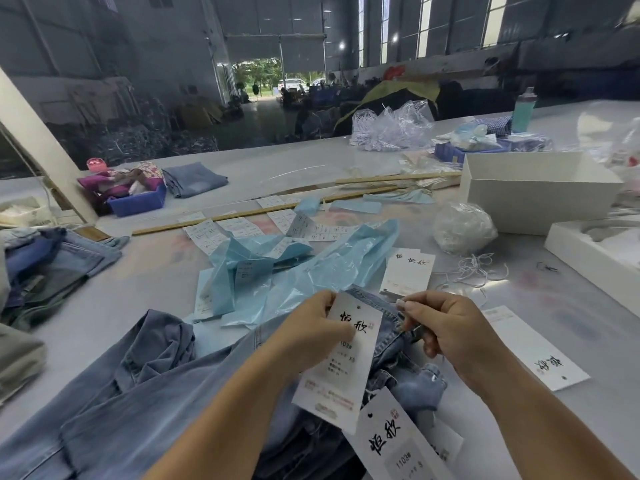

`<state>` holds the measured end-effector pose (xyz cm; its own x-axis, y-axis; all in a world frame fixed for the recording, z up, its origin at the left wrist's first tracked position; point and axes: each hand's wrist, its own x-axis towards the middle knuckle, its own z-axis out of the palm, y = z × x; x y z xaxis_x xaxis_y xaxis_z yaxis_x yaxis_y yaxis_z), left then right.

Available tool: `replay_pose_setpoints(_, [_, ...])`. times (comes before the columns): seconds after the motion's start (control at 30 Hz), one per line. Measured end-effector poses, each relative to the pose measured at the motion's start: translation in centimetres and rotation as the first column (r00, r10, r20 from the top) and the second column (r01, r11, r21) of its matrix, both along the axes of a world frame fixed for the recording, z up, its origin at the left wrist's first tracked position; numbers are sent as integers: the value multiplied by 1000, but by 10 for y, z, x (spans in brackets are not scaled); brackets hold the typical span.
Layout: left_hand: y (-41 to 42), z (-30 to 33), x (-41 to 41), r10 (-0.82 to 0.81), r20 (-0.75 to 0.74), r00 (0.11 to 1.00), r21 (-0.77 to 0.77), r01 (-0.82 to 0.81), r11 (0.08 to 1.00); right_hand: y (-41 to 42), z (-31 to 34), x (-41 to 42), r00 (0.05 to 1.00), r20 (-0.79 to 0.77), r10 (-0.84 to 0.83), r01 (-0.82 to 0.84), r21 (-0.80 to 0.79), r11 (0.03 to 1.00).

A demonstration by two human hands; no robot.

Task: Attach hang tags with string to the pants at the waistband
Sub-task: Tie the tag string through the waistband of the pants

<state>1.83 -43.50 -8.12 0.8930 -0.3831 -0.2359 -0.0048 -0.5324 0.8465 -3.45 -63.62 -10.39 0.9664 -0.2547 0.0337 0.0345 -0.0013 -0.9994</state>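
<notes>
Pants (145, 403) of light blue denim lie spread over the lower half of the frame on the grey bench (263, 168), their waistband (372, 301) lifted up at centre between the two hands. The left hand (313, 336) has its grip closed on a white hang tag (341, 362), thumb across the face of the card, with the punched hole at the top end near the waistband. The right hand (446, 329) has its grip narrowed to a pinch at the waistband, seemingly on something thin; whether that is the string I cannot tell. No string shows through the tag's hole, so I judge this tag not yet tied on. A second tag (388, 436) lies lower centre on the denim; whether it is fastened is unclear. Loose tags (408, 271) wait right of centre, beside a tangle of white string (479, 266), and folded jeans (52, 258) sit stacked at the left edge, so more pieces likely remain.
</notes>
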Motion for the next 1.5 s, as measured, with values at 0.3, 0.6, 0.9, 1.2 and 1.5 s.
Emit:
replay_pose_setpoints(0.3, [-54,-2,25,-159,179,971,56,151,987,-3,-7,19,1000,14,-1,1,-38,999])
replay_pose_setpoints(0.6, [-54,-27,36,-127,144,981,-277,163,947,-7,-10,34,997,-57,61,-65,-86,994])
replay_pose_setpoints(0.9, [-48,-33,30,-54,121,991,-560,113,821,0,1,32,986,-22,164,-164,20,986])
replay_pose_setpoints(1.2, [-43,-22,24,111,146,983,-582,-5,813,-12,4,20,983,-86,161,-173,-160,972])
replay_pose_setpoints(1.5, [-30,-23,14,152,175,973,-538,-35,842,-21,-17,5,974,59,-217,172,-817,551])
